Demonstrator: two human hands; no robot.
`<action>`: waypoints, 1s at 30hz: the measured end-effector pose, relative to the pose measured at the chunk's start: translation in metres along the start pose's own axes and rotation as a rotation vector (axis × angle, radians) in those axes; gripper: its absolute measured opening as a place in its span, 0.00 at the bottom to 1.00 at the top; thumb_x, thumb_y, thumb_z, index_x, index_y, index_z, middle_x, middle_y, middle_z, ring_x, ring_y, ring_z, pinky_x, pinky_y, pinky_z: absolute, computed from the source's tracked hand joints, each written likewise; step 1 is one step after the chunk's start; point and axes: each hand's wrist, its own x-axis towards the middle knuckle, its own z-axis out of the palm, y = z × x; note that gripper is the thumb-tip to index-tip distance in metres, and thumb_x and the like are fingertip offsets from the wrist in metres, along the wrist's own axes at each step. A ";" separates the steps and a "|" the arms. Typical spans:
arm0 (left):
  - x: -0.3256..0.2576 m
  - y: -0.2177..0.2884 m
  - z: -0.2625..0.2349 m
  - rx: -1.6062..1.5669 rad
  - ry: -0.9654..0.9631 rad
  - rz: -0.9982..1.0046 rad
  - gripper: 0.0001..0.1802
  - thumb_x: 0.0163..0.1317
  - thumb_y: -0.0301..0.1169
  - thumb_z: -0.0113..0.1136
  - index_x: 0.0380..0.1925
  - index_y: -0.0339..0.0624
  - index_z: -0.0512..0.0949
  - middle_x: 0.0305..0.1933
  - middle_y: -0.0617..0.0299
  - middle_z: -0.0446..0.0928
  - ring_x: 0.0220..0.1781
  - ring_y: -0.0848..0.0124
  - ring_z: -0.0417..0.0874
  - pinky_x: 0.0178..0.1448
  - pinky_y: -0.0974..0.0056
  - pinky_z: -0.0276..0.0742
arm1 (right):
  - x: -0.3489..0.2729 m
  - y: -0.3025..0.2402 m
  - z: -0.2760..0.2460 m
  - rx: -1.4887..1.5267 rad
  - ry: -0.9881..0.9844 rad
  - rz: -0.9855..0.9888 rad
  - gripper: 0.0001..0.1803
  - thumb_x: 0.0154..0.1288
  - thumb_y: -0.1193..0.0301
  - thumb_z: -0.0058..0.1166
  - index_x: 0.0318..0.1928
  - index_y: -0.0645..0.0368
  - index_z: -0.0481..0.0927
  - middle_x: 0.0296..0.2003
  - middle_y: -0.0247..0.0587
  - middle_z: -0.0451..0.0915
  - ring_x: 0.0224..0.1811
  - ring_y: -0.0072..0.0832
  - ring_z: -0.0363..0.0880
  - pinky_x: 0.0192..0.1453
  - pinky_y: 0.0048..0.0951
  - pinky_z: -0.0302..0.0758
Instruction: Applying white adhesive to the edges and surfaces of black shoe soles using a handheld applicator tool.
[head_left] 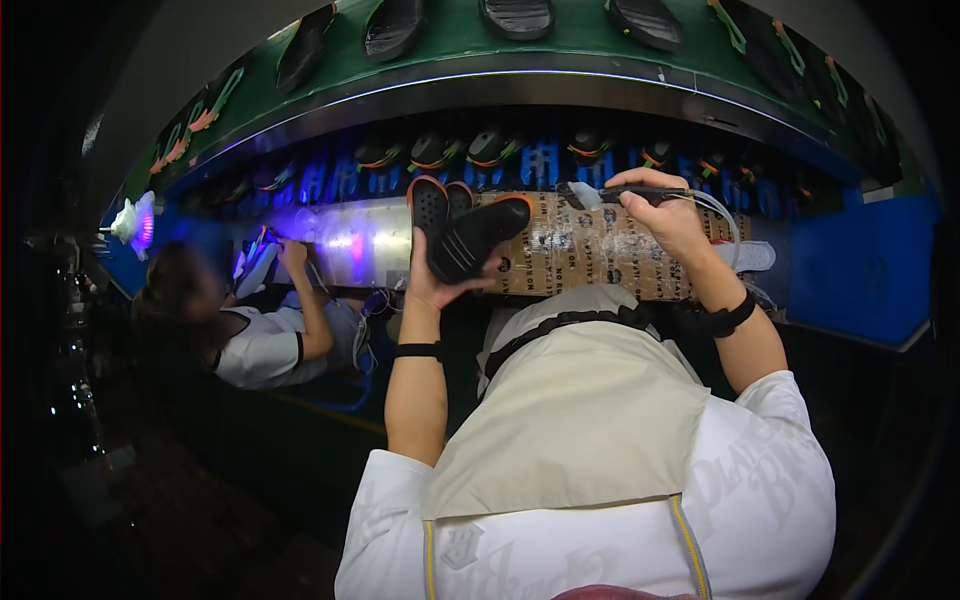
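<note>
My left hand (428,283) is closed around black shoes with orange edges, held up over the workbench. The nearer shoe (468,240) has three pale stripes across its upper. Behind it a black shoe piece (430,208) dotted with small holes stands upright, and part of another shows beside it. In my right hand (655,212) is a black-handled brush (638,191) with a whitish tip pointing left, apart from the shoes. Clear tubes (722,210) trail from the brush's rear end.
Taped brown cardboard (575,245) covers the bench before me. A white shoe (755,257) lies at its right end. Beyond runs a row of shoes on blue stands (540,162), under a green shelf (560,52) bearing black soles. To my left a seated co-worker (265,340) handles a shoe under purple light.
</note>
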 end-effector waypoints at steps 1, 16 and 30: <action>-0.005 -0.015 -0.018 0.050 0.275 -0.102 0.61 0.69 0.83 0.32 0.83 0.45 0.62 0.81 0.35 0.66 0.75 0.21 0.69 0.71 0.14 0.65 | -0.003 0.008 0.001 -0.003 0.055 0.073 0.12 0.68 0.74 0.61 0.49 0.61 0.90 0.33 0.27 0.83 0.31 0.15 0.73 0.38 0.20 0.70; 0.054 -0.099 0.066 -0.200 -0.003 0.177 0.48 0.76 0.67 0.28 0.77 0.40 0.69 0.68 0.33 0.78 0.71 0.35 0.79 0.73 0.31 0.77 | 0.037 -0.017 0.083 -0.140 0.085 -0.042 0.16 0.66 0.64 0.62 0.45 0.63 0.90 0.34 0.43 0.90 0.37 0.28 0.87 0.47 0.31 0.81; 0.047 -0.077 0.109 0.066 0.100 0.530 0.34 0.81 0.59 0.41 0.68 0.46 0.77 0.69 0.56 0.81 0.69 0.60 0.82 0.76 0.52 0.76 | 0.009 -0.043 0.097 -0.560 -0.256 -0.407 0.12 0.63 0.68 0.64 0.43 0.62 0.89 0.38 0.55 0.89 0.41 0.51 0.89 0.49 0.46 0.85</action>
